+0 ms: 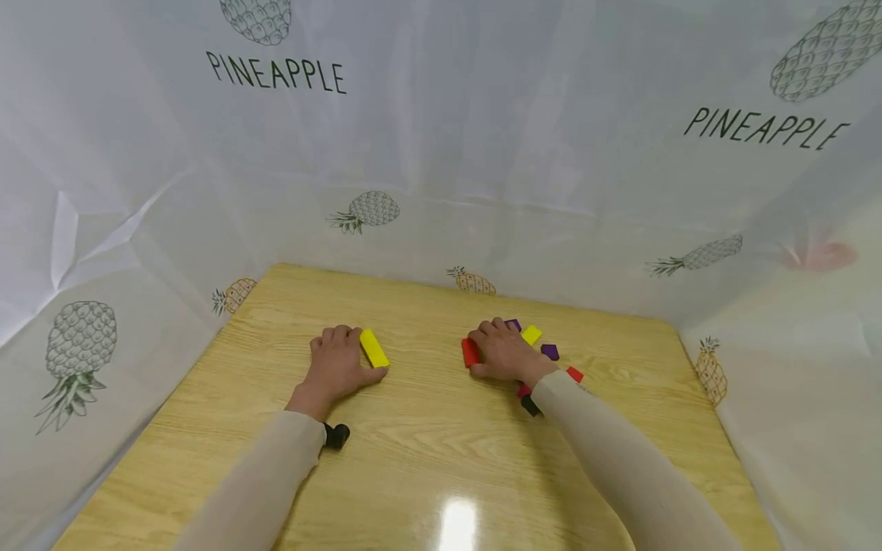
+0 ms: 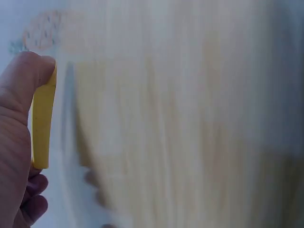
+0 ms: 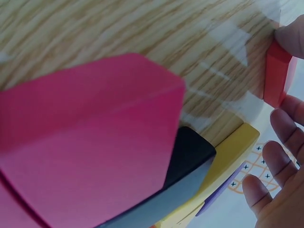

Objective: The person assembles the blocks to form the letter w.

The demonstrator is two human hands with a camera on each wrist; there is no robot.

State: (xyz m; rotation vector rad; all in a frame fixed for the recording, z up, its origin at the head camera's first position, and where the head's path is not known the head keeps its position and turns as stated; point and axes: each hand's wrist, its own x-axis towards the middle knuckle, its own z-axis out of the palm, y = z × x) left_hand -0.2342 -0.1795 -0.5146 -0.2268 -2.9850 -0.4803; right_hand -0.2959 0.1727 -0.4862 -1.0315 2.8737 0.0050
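On the left of the wooden table, my left hand (image 1: 336, 366) pinches a yellow block (image 1: 374, 349) between thumb and fingers. The left wrist view shows the thumb on one end of this yellow block (image 2: 43, 126) and a finger at the other. Farther right, my right hand (image 1: 505, 352) holds a red block (image 1: 470, 353) at its ends; the right wrist view shows thumb and a fingertip on the red block (image 3: 278, 76). Loose blocks lie around and under the right hand: purple (image 1: 550, 352), yellow (image 1: 531, 334), black (image 1: 530, 405) and a large-looking pink block (image 3: 90, 152), partly hidden.
Another small red block (image 1: 575, 374) lies beside the right sleeve. A white sheet (image 1: 427, 138) printed with pineapples hangs around the back and sides of the table (image 1: 413, 459). A black wrist camera (image 1: 336, 436) shows at the left cuff.
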